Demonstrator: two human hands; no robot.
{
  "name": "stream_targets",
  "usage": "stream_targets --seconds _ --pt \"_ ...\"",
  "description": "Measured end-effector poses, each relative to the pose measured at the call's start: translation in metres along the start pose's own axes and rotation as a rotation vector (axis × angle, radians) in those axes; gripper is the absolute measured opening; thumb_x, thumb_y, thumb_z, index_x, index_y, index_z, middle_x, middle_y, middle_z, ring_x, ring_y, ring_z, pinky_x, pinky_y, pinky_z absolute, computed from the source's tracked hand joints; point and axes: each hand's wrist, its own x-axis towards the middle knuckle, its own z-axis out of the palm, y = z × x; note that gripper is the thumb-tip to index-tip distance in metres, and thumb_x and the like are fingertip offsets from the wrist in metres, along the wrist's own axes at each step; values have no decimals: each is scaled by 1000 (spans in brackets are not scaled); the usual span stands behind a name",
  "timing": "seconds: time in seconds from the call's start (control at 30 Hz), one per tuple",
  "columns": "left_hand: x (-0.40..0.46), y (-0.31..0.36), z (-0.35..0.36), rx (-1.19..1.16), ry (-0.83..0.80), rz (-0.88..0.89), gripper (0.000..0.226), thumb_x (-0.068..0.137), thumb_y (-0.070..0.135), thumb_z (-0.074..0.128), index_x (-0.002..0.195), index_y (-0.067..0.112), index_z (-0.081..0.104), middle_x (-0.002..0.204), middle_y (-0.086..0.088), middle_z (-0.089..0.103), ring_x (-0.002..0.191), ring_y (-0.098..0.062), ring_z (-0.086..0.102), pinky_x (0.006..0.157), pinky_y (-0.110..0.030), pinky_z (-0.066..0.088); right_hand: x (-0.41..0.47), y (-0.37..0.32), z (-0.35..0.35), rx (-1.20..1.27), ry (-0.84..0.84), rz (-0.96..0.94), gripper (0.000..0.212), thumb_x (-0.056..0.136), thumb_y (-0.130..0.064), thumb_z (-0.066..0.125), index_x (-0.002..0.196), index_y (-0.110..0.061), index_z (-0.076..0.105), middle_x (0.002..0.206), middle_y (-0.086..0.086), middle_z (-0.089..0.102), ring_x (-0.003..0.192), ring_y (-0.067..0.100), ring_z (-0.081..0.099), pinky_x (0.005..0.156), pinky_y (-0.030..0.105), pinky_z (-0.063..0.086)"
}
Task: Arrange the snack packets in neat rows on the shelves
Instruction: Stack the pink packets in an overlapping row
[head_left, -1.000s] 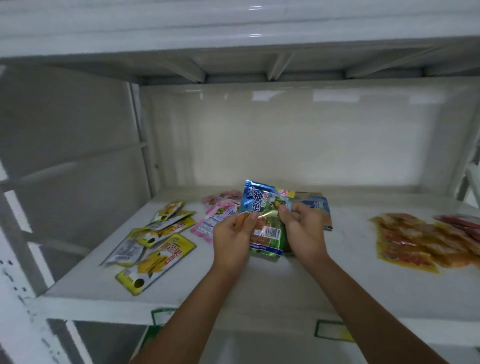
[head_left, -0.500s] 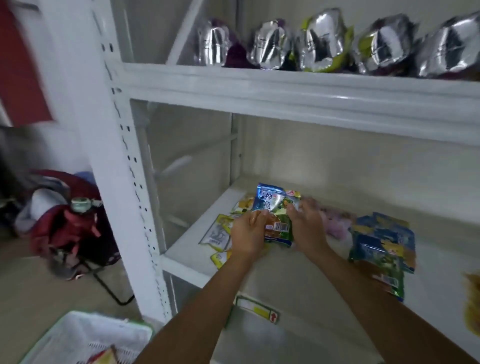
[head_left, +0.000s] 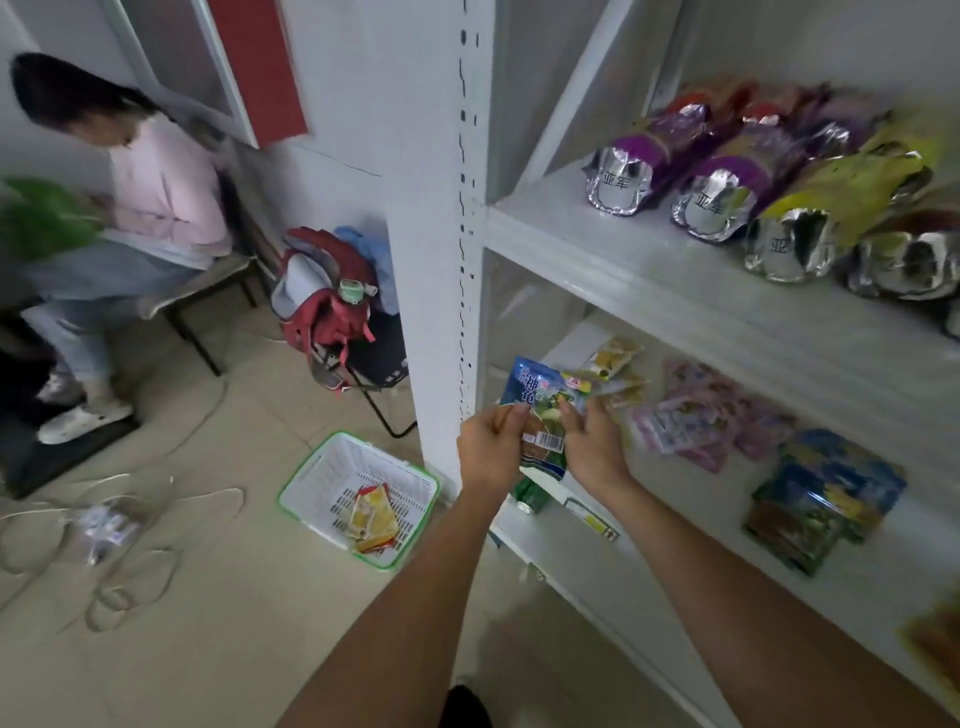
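While both hands, left hand (head_left: 492, 453) and right hand (head_left: 592, 451), are pinching blue packet (head_left: 540, 415) mid-frame, I'm judging placement pending; next needing open spot on lower shelf (head_left: 691, 525), right.

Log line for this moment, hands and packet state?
left hand: grips blue-green packet | right hand: fingers on packet | packet: off middle shelf | basket: some packets left
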Motion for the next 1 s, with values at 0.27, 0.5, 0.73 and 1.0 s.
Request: stream_targets --seconds 0.27,0.5,0.73,1.0 --pt "-21 -1 -65 -60 257 -84 27 100 30 70 76 19 70 70 -2 75 69 -24 74 65 -40 60 -12 -35 56 -39 -166 -57 19 108 -35 49 102 -17 52 95 9 68 83 26 72 71 45 61" --pt "-15 -26 -124 -80 363 -181 32 102 33 67 81 10 73 70 -4 76 68 -23 73 64 -36 57 -14 -48 123 -120 -283 -90 23 107 -39 50 101 -17 56 94 8 69 83 25 71 74 47 61" --pt "18 -43 -170 -108 407 -247 29 103 31 65 84 11 74 75 -5 78 73 -27 77 69 -42 62 -1 -72 177 -133 -371 -96 24 109 -35 50 98 -15 56 80 -4 67 63 2 65 44 7 42" --pt "56 -52 -193 -158 500 -339 30 103 33 65 89 7 71 78 -7 78 74 -29 77 65 -41 61 39 -80 224 -99 -526 -132 25 108 -33 53 90 -17 61 84 2 73 71 10 71 53 15 50"
